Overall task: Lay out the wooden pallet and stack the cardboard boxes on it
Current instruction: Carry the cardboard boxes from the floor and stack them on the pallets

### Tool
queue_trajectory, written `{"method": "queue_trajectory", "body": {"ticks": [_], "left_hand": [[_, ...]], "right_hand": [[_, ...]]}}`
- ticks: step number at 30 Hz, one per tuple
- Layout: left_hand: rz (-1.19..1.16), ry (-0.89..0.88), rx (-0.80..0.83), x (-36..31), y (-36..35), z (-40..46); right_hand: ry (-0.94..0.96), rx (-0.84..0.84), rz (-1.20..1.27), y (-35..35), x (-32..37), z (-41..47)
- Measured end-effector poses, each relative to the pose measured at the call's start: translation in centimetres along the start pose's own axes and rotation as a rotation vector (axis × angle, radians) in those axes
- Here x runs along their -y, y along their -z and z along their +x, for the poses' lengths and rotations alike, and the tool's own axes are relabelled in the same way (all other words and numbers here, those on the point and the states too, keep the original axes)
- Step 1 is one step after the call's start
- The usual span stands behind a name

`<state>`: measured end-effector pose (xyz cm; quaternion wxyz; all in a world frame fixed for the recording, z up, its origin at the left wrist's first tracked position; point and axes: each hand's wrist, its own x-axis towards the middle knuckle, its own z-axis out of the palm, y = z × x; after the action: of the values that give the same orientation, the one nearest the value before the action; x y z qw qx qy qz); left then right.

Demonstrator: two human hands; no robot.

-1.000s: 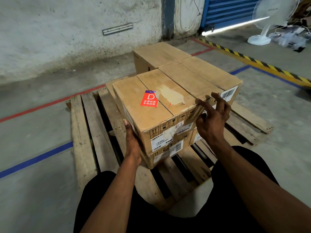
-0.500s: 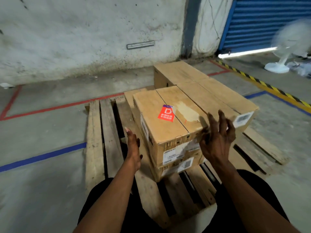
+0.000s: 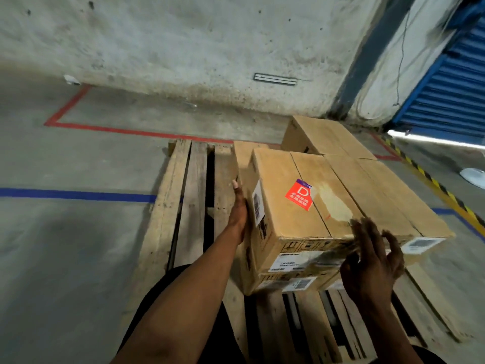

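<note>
Top box (image 3: 301, 198): centre frame, stacked on a lower box (image 3: 286, 282) on the wooden pallet (image 3: 181, 206).
Left hand (image 3: 238, 208): flat, fingers straight against its left side.
Right hand (image 3: 372, 261): blurred, fingers spread at the front edge, gripping nothing.
Risk: an uneven shove could leave it overhanging and tipping.

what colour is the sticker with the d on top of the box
Red with a white D and a purple top edge, on the top box; the head view shows it.
</note>
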<state>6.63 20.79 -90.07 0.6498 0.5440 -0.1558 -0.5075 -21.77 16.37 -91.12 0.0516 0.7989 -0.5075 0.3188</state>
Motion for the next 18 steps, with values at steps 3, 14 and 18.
{"method": "queue_trajectory", "body": {"ticks": [3, 14, 18], "left_hand": [[-0.041, 0.033, 0.023, 0.0, 0.3, 0.2], [-0.040, 0.058, 0.007, -0.3, 0.3, 0.5], [0.000, 0.031, 0.003, -1.0, -0.1, -0.7]], "right_hand": [[0.014, 0.022, -0.006, 0.4, 0.0, 0.1], [0.018, 0.028, 0.010, 0.6, 0.2, 0.2], [0.011, 0.049, 0.037, 0.8, 0.5, 0.5]]}}
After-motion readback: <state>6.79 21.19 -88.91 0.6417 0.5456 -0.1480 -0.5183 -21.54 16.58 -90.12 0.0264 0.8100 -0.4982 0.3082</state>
